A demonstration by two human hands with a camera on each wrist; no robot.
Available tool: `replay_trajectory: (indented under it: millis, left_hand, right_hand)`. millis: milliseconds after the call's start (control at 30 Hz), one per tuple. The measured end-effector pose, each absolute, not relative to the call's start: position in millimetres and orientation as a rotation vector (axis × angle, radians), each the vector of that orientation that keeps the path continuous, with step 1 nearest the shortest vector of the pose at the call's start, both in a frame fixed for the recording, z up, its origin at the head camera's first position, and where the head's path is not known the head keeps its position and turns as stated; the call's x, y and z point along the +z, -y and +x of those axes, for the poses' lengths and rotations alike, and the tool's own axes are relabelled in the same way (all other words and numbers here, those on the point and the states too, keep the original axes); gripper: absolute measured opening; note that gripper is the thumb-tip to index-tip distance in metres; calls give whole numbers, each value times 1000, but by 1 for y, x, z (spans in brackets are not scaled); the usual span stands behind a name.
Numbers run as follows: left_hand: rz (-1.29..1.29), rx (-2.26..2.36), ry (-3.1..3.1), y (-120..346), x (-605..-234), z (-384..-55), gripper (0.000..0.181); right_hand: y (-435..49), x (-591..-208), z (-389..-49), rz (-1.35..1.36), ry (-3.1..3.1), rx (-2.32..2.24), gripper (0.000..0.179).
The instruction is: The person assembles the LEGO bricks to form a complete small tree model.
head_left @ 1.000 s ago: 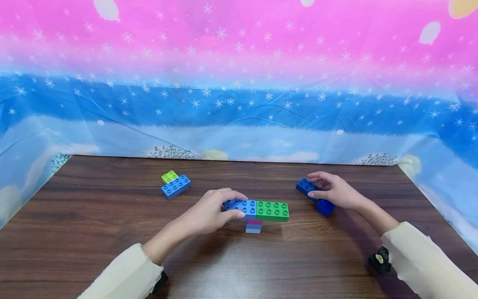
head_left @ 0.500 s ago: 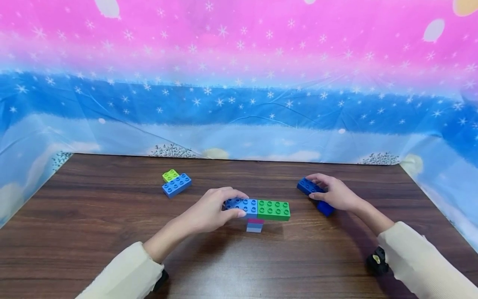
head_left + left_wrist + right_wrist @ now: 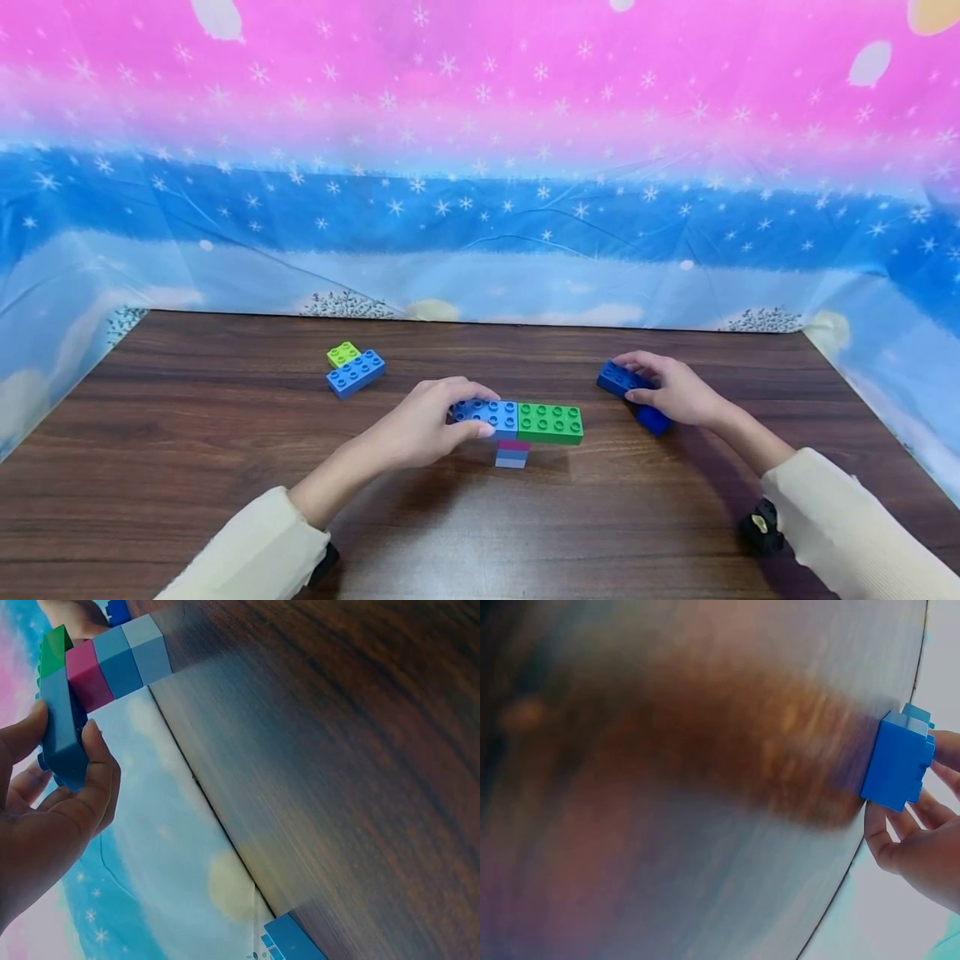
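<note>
In the head view my left hand (image 3: 427, 425) grips the left end of a light blue building brick (image 3: 501, 418), thumb on the near side and fingers on the far side. Flush against it lies a green brick (image 3: 550, 423). Both top a short upright stack, whose magenta brick (image 3: 90, 676), blue brick (image 3: 118, 658) and grey-blue brick (image 3: 148, 649) show in the left wrist view. To the right, my right hand (image 3: 681, 392) pinches a dark blue brick (image 3: 617, 379). Another dark blue brick (image 3: 653, 420) sits against it under the hand; whether they are joined is hidden.
A blue brick (image 3: 356, 374) and a lime green brick (image 3: 342, 353) lie touching at the back left of the wooden table (image 3: 225, 433). Behind the table's far edge hangs a pink and blue snowflake cloth (image 3: 480, 208).
My right fingers have come down and closed in on the dark blue brick. My left hand and the stack have stayed in place; the head view shifts slightly.
</note>
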State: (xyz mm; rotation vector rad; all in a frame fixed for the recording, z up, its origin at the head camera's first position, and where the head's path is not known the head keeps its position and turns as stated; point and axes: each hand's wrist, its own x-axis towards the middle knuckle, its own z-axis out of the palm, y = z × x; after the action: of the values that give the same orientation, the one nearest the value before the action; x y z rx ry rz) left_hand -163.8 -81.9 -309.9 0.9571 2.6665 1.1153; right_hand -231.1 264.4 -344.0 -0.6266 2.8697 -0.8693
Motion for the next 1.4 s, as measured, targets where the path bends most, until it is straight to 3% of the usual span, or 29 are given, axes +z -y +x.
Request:
replay_trajectory:
  millis: [300, 1400]
  left_hand:
    - [960, 1118, -2661, 82, -311, -164, 31]
    - [954, 1124, -2655, 82, -310, -164, 29]
  right_hand:
    - [-266, -328, -225, -581, -2859, -889, 43]
    - [-212, -279, -180, -1064, -2651, -1019, 41]
